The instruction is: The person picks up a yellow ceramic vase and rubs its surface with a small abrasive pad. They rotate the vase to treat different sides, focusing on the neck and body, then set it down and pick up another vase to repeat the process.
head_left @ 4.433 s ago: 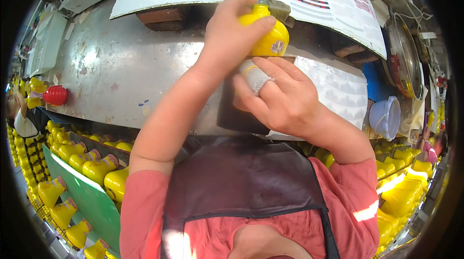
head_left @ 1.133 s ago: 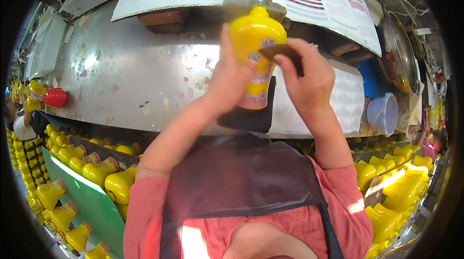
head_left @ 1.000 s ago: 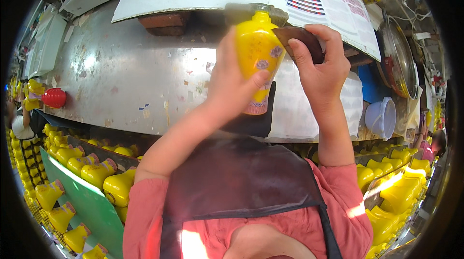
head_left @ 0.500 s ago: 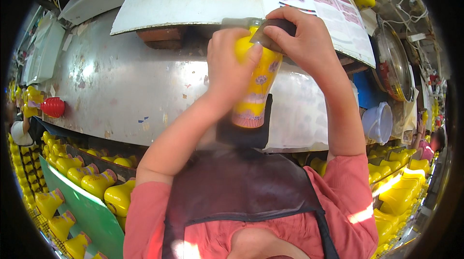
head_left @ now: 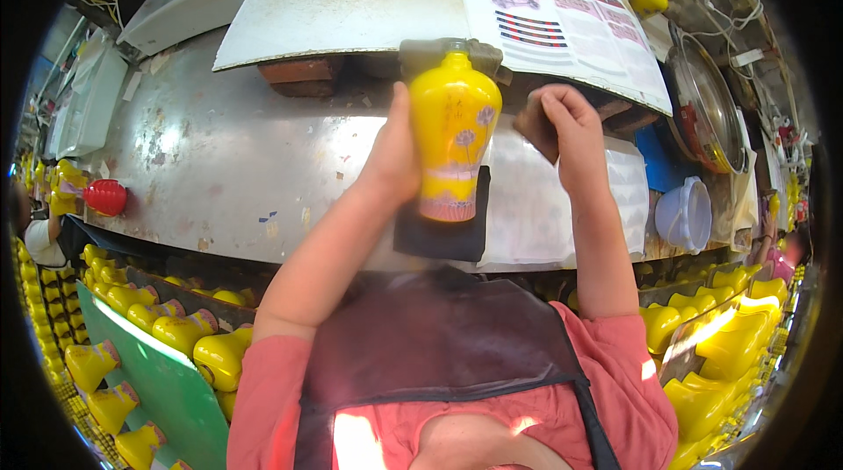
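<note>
A glossy yellow bottle (head_left: 458,110) with purple lotus decoration and a patterned pink base band lies with its neck pointing away from me. Its neck end lies over a grey-brown block (head_left: 488,56), and a black cloth (head_left: 439,240) is beneath its base. My left hand (head_left: 392,152) is closed against the bottle's left side, thumb up along it and the other fingers hidden behind. To the right, apart from the bottle, my right hand (head_left: 575,123) pinches a thin dark brown scraper (head_left: 537,126).
A white board (head_left: 342,5) with printed decal sheets (head_left: 544,22) rests beyond, propped on bricks (head_left: 299,73). Decal backing paper (head_left: 562,198) and a pale bucket (head_left: 685,215) are at right. A red ribbed object (head_left: 105,198) sits at left. Yellow bottles (head_left: 186,330) crowd the near sides.
My right hand has drawn back from the bottle's shoulder to the right, scraper still in it. My left hand has slid from the bottle's top to its left side, uncovering the front.
</note>
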